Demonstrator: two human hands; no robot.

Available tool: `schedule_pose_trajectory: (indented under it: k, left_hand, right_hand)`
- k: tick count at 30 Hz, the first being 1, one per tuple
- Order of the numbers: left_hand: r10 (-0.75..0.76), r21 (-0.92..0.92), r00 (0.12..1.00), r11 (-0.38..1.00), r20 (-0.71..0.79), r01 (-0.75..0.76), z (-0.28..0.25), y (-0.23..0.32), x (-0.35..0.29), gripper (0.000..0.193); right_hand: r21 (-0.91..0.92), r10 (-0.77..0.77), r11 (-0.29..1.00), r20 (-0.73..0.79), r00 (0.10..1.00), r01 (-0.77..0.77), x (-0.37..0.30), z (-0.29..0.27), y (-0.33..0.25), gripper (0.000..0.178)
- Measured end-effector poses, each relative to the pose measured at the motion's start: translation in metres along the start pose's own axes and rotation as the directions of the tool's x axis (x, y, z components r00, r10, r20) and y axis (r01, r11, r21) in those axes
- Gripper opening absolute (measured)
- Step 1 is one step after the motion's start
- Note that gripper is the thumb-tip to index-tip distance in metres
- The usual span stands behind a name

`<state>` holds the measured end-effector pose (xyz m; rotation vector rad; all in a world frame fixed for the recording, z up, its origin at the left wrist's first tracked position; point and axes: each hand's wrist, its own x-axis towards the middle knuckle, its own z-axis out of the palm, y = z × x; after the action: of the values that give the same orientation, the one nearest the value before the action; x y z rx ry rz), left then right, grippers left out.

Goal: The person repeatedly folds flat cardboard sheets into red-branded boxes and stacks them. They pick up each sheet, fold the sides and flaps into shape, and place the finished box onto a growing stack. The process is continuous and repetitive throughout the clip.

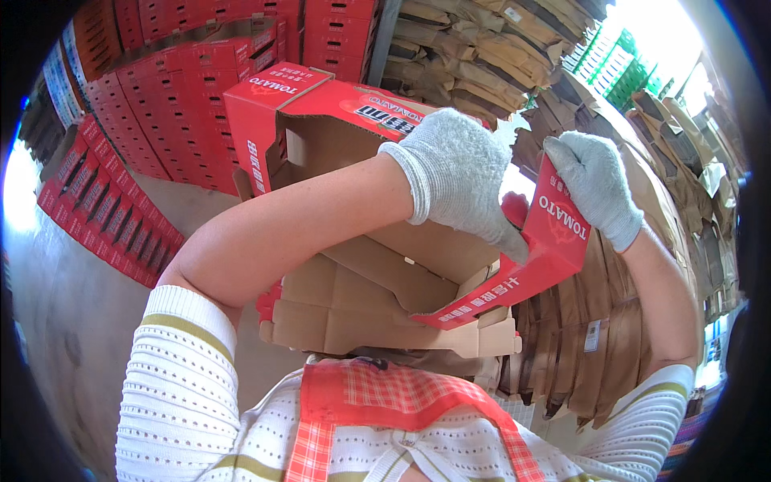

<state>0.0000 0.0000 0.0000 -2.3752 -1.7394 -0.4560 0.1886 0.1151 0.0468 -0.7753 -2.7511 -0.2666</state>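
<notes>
A red cardboard carton (470, 309), brown inside and with white lettering outside, stands partly folded in front of me, its top open. My left hand (458, 173), in a grey knitted glove, reaches across the carton to its right end, closed at the far side wall. One of its fingers points down against the inside of the end panel. My right hand (594, 185), gloved alike, is closed over the upper corner of that red end panel from outside. The left hand's other fingertips are hidden. Under the carton lie brown cardboard blanks (337, 321) with red edges.
Tall stacks of red cartons (193, 104) stand at the far left, with another red stack (108, 205) on the grey floor (88, 321). Bundles of brown folded cardboard (462, 56) are piled behind and along the right. Green crates (614, 68) show at the far right.
</notes>
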Motion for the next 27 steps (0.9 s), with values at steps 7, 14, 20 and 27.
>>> schedule_pose_trajectory:
  k: [7,14,20,27]
  left_hand:
    - [-0.013,-0.015,0.968,1.0,-0.25,0.01,0.022,0.008,-0.019,0.095]
    - [-0.208,-0.636,0.814,0.735,-0.542,-0.235,0.02,-0.009,-0.031,0.092]
    - [-0.014,-0.417,0.781,0.851,-0.625,-0.319,0.04,-0.027,-0.1,0.035]
    - [-0.303,-0.577,0.711,0.798,-0.634,-0.173,0.034,-0.016,-0.184,0.091]
  right_hand:
    - [-0.162,-0.19,0.966,0.098,0.977,0.204,0.036,0.043,-0.016,0.022]
    - [0.519,-0.106,0.853,0.077,0.991,0.051,0.019,0.03,-0.06,0.035]
    - [0.448,-0.087,0.887,-0.085,0.993,0.116,0.021,0.028,-0.056,0.057]
    - [0.794,0.083,-0.397,0.531,0.843,-0.461,-0.04,0.093,0.056,0.038]
